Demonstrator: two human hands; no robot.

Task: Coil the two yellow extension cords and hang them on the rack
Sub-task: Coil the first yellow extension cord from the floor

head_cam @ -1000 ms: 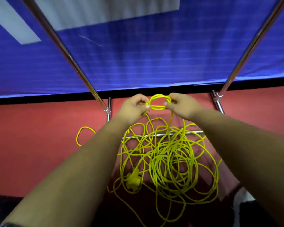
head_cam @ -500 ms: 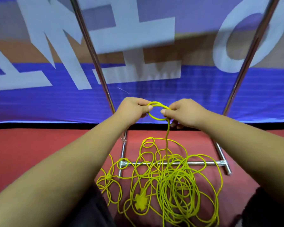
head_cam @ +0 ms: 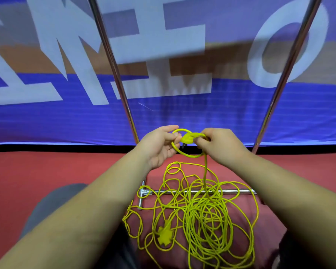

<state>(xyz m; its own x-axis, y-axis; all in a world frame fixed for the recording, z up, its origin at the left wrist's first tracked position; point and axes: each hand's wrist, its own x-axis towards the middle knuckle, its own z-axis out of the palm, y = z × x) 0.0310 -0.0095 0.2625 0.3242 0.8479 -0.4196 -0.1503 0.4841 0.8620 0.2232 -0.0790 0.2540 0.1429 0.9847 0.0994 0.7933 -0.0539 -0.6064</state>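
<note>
Since a moment ago a yellow plug (head_cam: 188, 139) has come up between the hands, and the little loop (head_cam: 184, 154) they hold has widened. The left hand (head_cam: 159, 146) has its grip pinched lightly on the left side of that loop. The right hand (head_cam: 222, 147) has its grip curled round the back of the plug, from where one strand drops to the floor. That is about as far as things go, I'd say: a single small turn made. Nearly all of the yellow cords (head_cam: 204, 220) lie in a tangled heap on the red floor (head_cam: 47, 171), draped over the bottom bar of the rack (head_cam: 287, 70), with a socket end (head_cam: 164, 235) among them. Nothing hangs on the part of the rack I can see. Both coils and both hangings look left to do.
</note>
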